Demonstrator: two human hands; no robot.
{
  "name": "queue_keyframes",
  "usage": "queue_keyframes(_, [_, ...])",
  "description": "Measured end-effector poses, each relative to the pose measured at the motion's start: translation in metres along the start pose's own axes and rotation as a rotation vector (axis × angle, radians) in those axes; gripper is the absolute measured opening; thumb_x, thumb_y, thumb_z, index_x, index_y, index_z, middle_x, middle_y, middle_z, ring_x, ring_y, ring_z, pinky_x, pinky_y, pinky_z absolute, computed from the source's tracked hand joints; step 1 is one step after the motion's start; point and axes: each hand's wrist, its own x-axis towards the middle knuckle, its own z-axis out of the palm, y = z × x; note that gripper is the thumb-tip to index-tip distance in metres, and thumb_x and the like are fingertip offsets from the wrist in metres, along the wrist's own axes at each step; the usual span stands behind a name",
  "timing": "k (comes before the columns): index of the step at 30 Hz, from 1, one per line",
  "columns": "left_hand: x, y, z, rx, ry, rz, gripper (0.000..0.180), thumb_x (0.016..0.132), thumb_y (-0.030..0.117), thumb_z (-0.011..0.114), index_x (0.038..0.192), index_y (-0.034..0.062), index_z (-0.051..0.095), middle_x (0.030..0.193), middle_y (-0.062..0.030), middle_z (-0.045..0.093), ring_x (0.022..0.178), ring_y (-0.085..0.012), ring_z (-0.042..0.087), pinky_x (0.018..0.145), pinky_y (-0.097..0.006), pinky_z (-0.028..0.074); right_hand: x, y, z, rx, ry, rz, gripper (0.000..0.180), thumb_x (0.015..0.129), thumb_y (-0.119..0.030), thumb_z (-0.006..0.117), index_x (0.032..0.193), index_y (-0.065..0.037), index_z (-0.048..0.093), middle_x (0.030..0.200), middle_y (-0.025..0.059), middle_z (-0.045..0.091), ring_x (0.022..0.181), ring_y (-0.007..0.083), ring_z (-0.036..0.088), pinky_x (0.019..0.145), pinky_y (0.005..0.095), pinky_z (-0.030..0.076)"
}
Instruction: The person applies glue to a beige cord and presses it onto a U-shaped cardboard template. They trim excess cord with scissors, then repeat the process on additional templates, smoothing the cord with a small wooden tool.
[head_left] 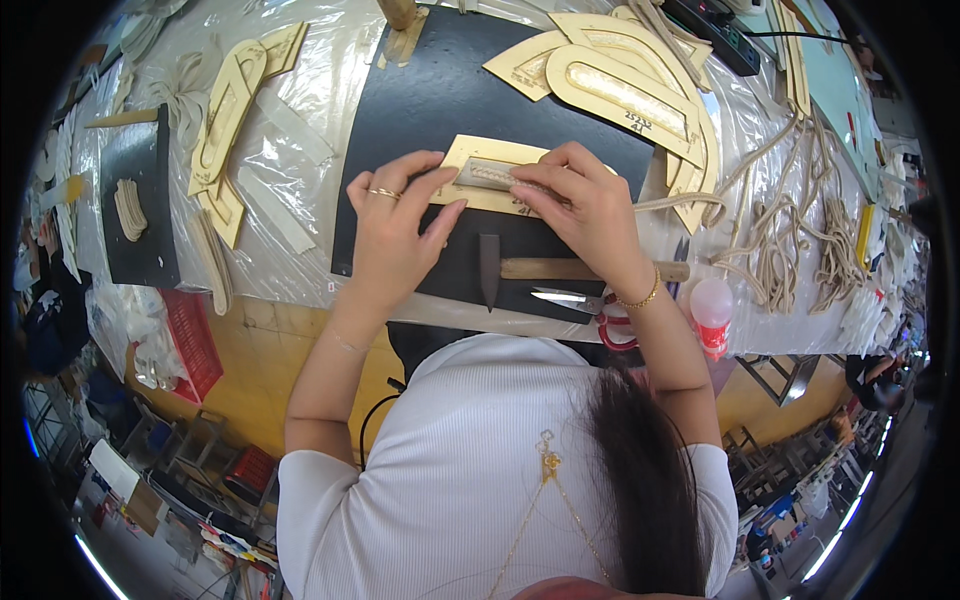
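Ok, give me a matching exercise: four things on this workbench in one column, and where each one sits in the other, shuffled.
Things:
1. hammer
2. scissors
3. small bottle with red cap
4. tan template with slot

Places:
A. under both hands
B. right of the right wrist, at the table edge
C. on the black mat, below the hands
D. at the mat's front edge, below the hammer handle

Pairs: 1-C, 2-D, 3-B, 4-A

Counts on bench: hands, 2, left hand (392, 232) and right hand (585, 205), both on 1 small tan template (478, 160). Hammer (560, 269), 1. Scissors (590, 305), 1. Bottle with red cap (711, 315), 1. Black mats, 2: large mat (420, 100), small mat (140, 200). Ring (383, 193), 1.
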Motion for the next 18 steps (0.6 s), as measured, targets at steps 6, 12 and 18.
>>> queue_keyframes(6, [-0.018, -0.009, 0.017, 0.066, -0.029, 0.069, 0.023, 0.081, 0.009, 0.080, 0.102, 0.0091, 0.070, 0.124, -0.0027, 0.067, 0.116, -0.0217, 0.062, 0.097, -0.039, 0.038, 0.002, 0.007, 0.011, -0.004, -0.038, -0.005, 0.017, 0.082, -0.012, 0.081, 0.098, -0.008, 0.078, 0.086, 0.0043, 0.064, 0.065, 0.0165, 0.065, 0.060, 0.0286, 0.052])
queue_keyframes(12, [-0.021, -0.008, 0.021, 0.082, -0.030, 0.085, 0.033, 0.082, 0.015, 0.079, 0.114, 0.0104, 0.070, 0.126, -0.0050, 0.065, 0.120, -0.0233, 0.058, 0.099, -0.042, 0.039, 0.004, 0.007, 0.013, -0.052, -0.046, -0.019, 0.017, 0.082, -0.013, 0.081, 0.098, -0.008, 0.078, 0.085, 0.0032, 0.064, 0.066, 0.0167, 0.065, 0.059, 0.0290, 0.052])
queue_keyframes(18, [-0.021, -0.002, 0.023, 0.182, -0.083, 0.118, 0.051, 0.085, 0.026, 0.077, 0.133, 0.0148, 0.066, 0.126, -0.0088, 0.059, 0.121, -0.0272, 0.052, 0.099, -0.045, 0.039, 0.004, 0.007, 0.015, -0.078, -0.038, -0.029, 0.016, 0.081, -0.014, 0.081, 0.096, -0.009, 0.078, 0.085, 0.0030, 0.064, 0.066, 0.0174, 0.065, 0.059, 0.0296, 0.052])
